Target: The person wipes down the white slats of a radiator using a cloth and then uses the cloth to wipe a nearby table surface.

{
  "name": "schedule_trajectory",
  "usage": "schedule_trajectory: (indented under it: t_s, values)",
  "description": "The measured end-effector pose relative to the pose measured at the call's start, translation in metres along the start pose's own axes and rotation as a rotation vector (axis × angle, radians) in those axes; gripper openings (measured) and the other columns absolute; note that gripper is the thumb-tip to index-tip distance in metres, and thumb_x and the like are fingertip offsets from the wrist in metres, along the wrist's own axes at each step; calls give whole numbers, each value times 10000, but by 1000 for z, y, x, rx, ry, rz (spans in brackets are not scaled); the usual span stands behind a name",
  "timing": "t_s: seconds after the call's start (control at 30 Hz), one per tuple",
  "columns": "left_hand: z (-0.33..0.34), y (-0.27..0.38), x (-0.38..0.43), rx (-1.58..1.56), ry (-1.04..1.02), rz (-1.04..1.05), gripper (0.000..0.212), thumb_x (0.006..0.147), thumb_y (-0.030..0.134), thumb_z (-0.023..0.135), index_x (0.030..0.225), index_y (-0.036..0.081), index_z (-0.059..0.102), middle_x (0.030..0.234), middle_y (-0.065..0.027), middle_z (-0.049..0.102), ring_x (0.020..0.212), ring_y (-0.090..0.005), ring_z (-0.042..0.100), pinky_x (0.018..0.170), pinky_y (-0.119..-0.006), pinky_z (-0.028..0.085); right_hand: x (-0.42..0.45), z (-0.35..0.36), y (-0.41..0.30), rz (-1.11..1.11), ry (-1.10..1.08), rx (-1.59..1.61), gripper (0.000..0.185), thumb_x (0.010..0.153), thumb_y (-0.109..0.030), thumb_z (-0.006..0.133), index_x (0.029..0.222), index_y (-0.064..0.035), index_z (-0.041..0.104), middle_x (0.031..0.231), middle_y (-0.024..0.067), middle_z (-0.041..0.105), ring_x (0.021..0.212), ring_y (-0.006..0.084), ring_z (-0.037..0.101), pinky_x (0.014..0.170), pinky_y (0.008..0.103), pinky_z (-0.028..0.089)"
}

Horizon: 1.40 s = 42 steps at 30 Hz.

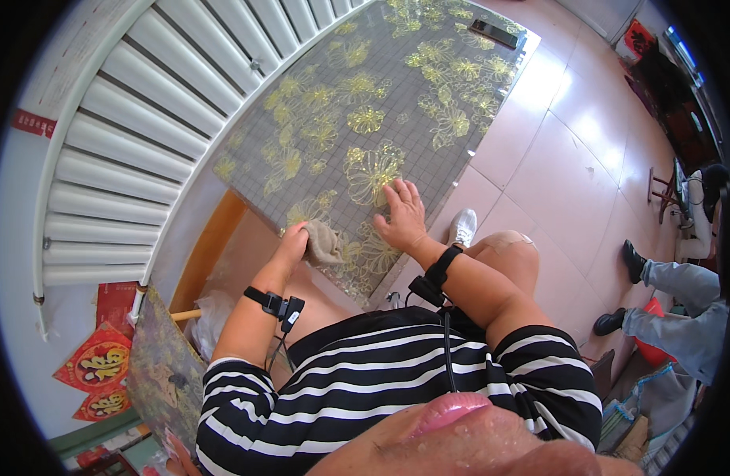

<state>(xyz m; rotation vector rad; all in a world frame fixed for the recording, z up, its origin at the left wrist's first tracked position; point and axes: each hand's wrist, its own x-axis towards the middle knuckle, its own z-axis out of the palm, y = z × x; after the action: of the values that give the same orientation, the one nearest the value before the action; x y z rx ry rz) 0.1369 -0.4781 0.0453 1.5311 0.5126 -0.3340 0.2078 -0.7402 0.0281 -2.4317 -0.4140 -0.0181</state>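
Observation:
In the head view, my left hand (293,243) grips a bunched grey-brown cloth (325,242) at the near left edge of a low table. A tablecloth (329,65) with gold flowers over a dark grid covers the table, and its surface looks glossy. My right hand (407,215) is palm down with the fingers somewhat spread; its fingertips are at a large gold flower (374,172), and nothing shows in its grasp. A dark smartphone (494,33) lies at the table's far right corner.
A white radiator (145,119) curves along the table's left side. Pale floor tiles (537,154) run to the right, where another person's legs (677,285) and a red container (653,333) show. Beside my left arm is a clear plastic bag (213,318).

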Motion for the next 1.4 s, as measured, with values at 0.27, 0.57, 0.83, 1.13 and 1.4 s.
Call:
schedule_trajectory:
  t_s: [0.27,0.57,0.83,1.13,1.4]
  values:
    - [-10,-46,25,431,166,235,235,797,110,460,926,-40,587,898,-226,606,868,-356,575,783,-388,457,4,0,12,-83,-113,56,720,722,-297,679,1348,-22,454,1465,258,328,1377,460,246,1118,495,261]
    - [24,-30,5,746,439,367,220,791,151,489,892,-9,601,892,-234,596,877,-419,545,777,-454,441,9,-14,16,-92,-341,70,723,710,-308,688,1355,-72,462,1486,292,247,1388,492,179,1129,519,232]
    - [102,71,-35,474,375,404,275,745,125,604,996,18,640,925,-182,651,945,-314,623,812,-368,485,34,-74,16,11,-829,850,629,861,-334,653,1422,-189,409,1435,226,395,1336,325,379,1107,515,288]
    - [153,41,-69,763,158,669,742,783,167,677,1430,6,352,1484,-199,340,1395,-353,295,1140,-408,263,75,-123,87,88,-562,935,364,797,-113,647,1158,-69,630,889,74,676,719,161,660,559,308,568]
    - [146,-41,-72,1205,452,344,708,808,258,692,1386,-34,407,1496,-224,331,1385,-398,291,1147,-425,264,83,-77,113,-709,-244,-144,423,648,6,598,1039,-132,681,1093,87,658,1108,317,564,939,446,452]
